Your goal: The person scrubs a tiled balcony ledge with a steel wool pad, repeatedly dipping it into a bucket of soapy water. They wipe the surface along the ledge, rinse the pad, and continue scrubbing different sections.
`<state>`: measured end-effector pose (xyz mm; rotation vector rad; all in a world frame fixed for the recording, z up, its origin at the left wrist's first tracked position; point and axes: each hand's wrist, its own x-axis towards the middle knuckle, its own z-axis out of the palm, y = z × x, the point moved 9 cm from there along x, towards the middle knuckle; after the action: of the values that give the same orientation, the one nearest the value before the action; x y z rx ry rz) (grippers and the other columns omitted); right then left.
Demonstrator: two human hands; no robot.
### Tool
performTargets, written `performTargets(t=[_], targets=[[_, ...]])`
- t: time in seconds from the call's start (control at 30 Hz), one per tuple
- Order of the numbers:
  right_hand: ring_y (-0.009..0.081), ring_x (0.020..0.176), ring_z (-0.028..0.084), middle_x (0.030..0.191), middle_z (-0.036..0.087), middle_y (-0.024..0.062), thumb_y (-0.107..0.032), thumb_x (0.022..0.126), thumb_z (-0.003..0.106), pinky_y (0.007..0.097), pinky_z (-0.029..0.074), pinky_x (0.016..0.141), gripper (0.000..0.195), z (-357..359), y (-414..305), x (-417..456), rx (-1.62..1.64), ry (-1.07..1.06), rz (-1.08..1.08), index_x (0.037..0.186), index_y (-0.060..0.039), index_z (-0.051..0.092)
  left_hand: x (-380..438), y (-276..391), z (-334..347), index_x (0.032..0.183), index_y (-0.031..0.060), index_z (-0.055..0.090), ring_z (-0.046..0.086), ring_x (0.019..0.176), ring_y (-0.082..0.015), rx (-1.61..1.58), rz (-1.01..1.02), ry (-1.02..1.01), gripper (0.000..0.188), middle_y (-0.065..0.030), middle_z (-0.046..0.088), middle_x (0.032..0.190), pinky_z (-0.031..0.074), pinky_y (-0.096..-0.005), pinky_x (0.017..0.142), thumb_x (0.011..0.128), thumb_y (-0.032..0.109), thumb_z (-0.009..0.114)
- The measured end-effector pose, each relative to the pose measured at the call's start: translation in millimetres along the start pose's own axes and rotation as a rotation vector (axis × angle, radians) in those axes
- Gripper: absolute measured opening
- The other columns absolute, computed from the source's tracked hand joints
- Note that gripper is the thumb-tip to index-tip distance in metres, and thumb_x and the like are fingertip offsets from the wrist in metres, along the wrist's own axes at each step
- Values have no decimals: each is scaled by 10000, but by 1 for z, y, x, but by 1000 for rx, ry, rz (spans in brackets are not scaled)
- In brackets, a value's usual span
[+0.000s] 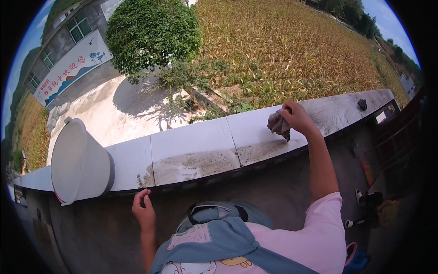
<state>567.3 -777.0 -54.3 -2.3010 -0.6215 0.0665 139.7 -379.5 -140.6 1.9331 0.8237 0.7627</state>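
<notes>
Gripped in my right hand [297,116] is a crumpled, dirty grey-brown rag [279,125], hanging at the surface of a white tiled ledge [191,137]. Whether the rag's lower end touches the tile I cannot tell. Dark, gritty wet dirt [202,162] lies along the ledge's near edge, and more smears cover its right part. My left hand [144,209] is just below that near edge, fingers loosely bent, holding nothing. To its left, a large pale plastic bucket [82,164] stands tilted-looking on the ledge; its inside is hidden from me.
A small dark lump [362,104] rests near the ledge's right end. Beyond are a paved yard [92,99], a round green tree [154,37] and a dry corn field [291,44]. At lower right, another person [386,210] is partly visible in shade near white-toed shoes [358,196].
</notes>
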Motion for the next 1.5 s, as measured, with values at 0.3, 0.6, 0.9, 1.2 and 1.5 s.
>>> performTargets(t=[0.3,0.6,0.9,1.2,1.5], targets=[[138,613,496,660,557,70,-167,857,633,308,430,569,186,166,-153,-11,260,-324,-135,826,1,559,-4,-3,-13,983,18,654,650,853,-198,47,41,37,168,-97,675,940,504,-295,774,844,-3,562],[200,641,579,708,609,131,-228,837,660,343,458,582,255,316,-279,-41,465,-551,-222,813,-1,547,-23,-26,-43,983,18,657,655,871,-217,64,-37,95,169,-106,676,943,508,-304,792,842,0,566],[304,910,538,932,549,164,-105,770,586,382,427,776,130,384,-345,-108,159,-374,-865,858,-14,560,-46,-55,-74,978,-1,640,646,901,-228,39,-110,176,167,-114,676,944,495,-315,822,850,-24,535],[258,947,494,934,516,106,-129,786,574,377,353,837,95,408,-358,-126,19,-302,-975,860,-75,550,-52,-73,-79,1022,-22,629,663,896,-197,-26,-189,137,203,-130,684,944,497,-296,817,864,-43,503],[307,942,486,949,520,134,-94,773,597,405,350,866,127,381,-322,-114,62,-239,-754,868,-43,529,-37,-68,-56,1049,-15,625,662,899,-179,-29,-229,-5,195,-128,691,940,494,-285,819,886,-12,518]])
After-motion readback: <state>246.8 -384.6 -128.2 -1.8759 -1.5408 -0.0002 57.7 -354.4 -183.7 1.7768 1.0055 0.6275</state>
